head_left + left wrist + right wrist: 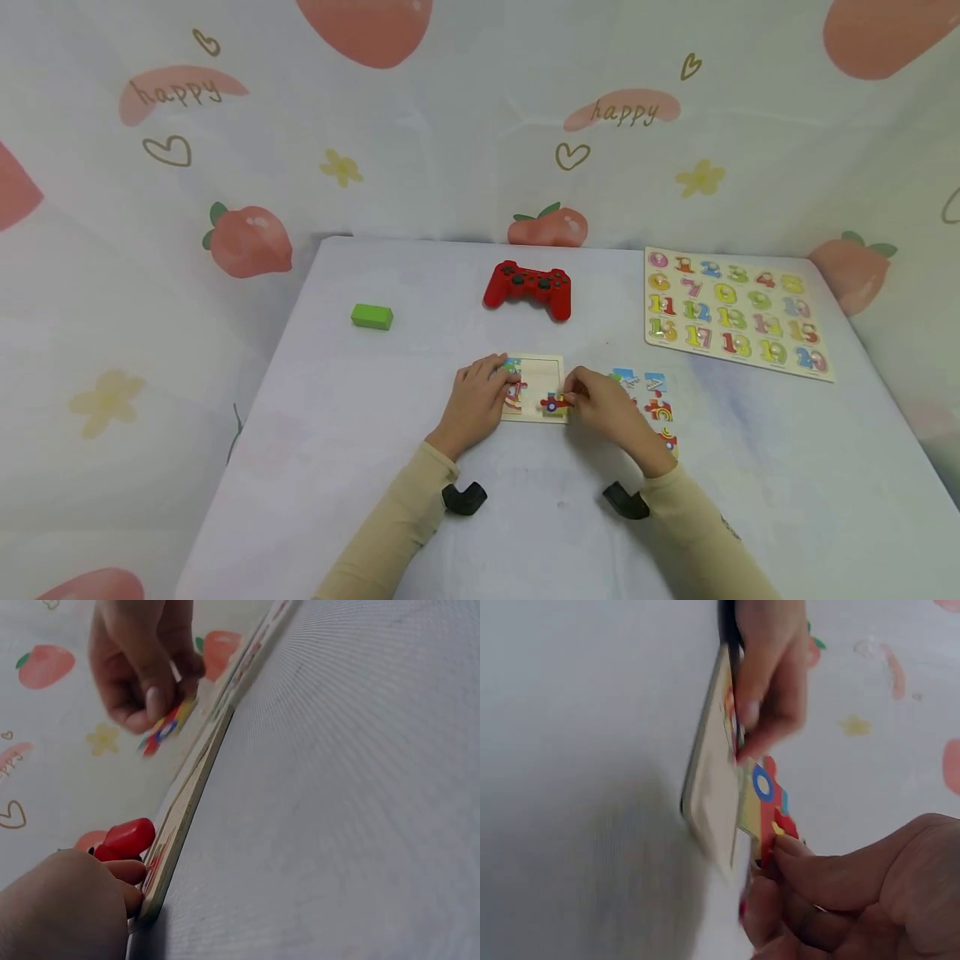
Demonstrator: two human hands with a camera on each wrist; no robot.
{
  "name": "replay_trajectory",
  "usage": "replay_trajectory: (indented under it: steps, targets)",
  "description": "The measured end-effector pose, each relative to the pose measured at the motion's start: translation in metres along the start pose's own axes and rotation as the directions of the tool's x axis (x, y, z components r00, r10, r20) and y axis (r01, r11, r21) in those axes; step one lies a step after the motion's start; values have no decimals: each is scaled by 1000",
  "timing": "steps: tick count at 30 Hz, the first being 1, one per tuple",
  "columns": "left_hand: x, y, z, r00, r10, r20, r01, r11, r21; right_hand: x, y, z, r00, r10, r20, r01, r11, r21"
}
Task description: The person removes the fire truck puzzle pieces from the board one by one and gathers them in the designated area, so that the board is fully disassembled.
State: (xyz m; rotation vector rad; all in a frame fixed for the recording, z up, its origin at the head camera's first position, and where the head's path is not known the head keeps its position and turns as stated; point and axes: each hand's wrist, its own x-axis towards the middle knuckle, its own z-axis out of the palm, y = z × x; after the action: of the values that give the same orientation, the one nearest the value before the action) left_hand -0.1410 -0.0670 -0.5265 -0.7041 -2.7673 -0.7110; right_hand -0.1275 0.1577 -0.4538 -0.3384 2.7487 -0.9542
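A small wooden puzzle board (pixel 536 375) lies flat on the table, with some picture pieces (pixel 513 398) fitted along its left side. My left hand (pixel 476 398) rests on that left side, fingertips touching the pieces. Over the board's near right corner, my right hand (pixel 600 404) pinches a jigsaw piece (pixel 765 799) between thumb and fingers. The piece is red and yellow with a blue ring on it. In the left wrist view, the right hand (pixel 150 667) holds this piece tilted, close above the board.
Several loose jigsaw pieces (pixel 657 408) lie to the right, partly hidden by the right forearm. A red game controller (pixel 528 285) sits beyond the board, a green block (pixel 372 317) at the far left. A number puzzle board (pixel 735 312) lies at the far right.
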Motion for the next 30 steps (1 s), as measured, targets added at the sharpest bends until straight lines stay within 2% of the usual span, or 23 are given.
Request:
replay_trajectory:
  steps: [7, 14, 21, 30]
  targets:
    - [0, 0, 1, 1000, -9, 15, 9, 1000, 12, -34, 31, -38, 996, 35, 85, -32, 999, -36]
    - [0, -1, 1, 999, -31, 42, 29, 999, 35, -62, 58, -55, 988, 29, 150, -18, 997, -75]
    - [1, -1, 0, 999, -28, 17, 27, 999, 45, -64, 64, -50, 986, 26, 166, -22, 999, -28]
    - [1, 0, 0, 998, -51, 26, 51, 999, 15, -60, 68, -46, 989, 34, 146, -26, 998, -59]
